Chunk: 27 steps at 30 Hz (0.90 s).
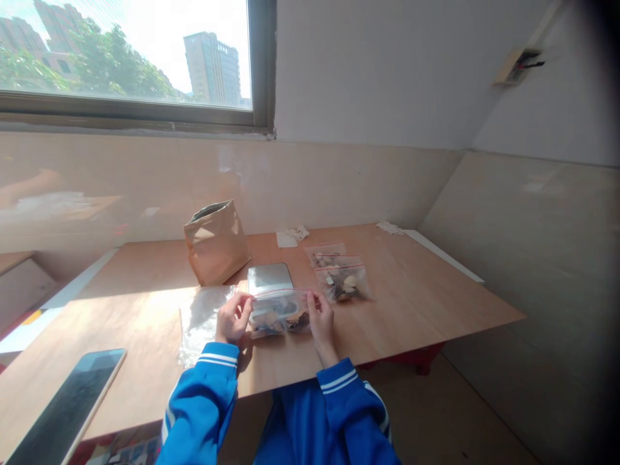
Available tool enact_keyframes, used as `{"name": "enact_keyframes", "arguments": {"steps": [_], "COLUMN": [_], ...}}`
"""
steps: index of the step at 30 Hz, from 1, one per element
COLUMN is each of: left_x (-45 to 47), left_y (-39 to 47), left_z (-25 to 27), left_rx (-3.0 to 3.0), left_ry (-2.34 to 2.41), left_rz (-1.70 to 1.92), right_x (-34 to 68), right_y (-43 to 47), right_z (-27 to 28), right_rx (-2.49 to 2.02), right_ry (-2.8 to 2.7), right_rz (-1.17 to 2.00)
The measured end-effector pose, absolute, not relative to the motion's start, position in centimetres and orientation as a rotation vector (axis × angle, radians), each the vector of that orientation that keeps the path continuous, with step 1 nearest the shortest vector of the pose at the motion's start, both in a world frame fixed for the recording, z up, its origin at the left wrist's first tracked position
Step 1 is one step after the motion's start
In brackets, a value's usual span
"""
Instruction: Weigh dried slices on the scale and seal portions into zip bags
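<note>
Standing on the desk [411,316] beyond the left hand [234,318] is a brown paper bag [217,250]; two filled bags [345,284] lie beyond the right hand [321,323], a silver-topped scale [271,275] close ahead. Lengthwise between the hands, equally near, stretches a zip bag [274,323], top edge pinched near both ends by fingertips [310,298].

Bag [279,314]: clear, red seal line [283,290] along twelve-o'clock edge; held taut by corners at ten and two o'clock. Seen between six and seven o'clock from view's middle. Brown pieces [298,321] gathered along six-o'clock side, darkest toward four o'clock. Whether sealed cannot be told.
</note>
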State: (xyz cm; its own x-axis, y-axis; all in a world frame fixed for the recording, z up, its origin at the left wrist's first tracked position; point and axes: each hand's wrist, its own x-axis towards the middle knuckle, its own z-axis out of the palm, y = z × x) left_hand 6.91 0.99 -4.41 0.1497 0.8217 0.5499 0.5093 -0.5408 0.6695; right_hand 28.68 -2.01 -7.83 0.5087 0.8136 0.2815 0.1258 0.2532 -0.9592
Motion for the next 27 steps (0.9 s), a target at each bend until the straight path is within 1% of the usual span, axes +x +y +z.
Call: {"name": "enact_keyframes", "arguments": {"steps": [5,10,19,27], "left_x": [6.79,6.85,7.16,7.17], "left_y": [0.87,0.86,0.68,0.19], "left_z": [-4.97,-5.28,-4.89,-5.00], "left_rx": [2.108,2.092,2.102,2.091], "left_ry": [1.324,1.376,1.331,1.319], "left_rz": [1.350,1.343,1.481,1.455], "right_x": [28.68,28.74,28.62,28.59], "right_y": [-2.23,-2.15,-2.16,-2.06], "right_z": [-7.64,-7.65,-7.44,-7.74], "right_rx": [-1.262,-1.252,-1.248,-1.264], "right_ry": [-0.927,-0.908,-0.909,-0.942], "right_rz": [0.519,0.528,0.468,0.378]}}
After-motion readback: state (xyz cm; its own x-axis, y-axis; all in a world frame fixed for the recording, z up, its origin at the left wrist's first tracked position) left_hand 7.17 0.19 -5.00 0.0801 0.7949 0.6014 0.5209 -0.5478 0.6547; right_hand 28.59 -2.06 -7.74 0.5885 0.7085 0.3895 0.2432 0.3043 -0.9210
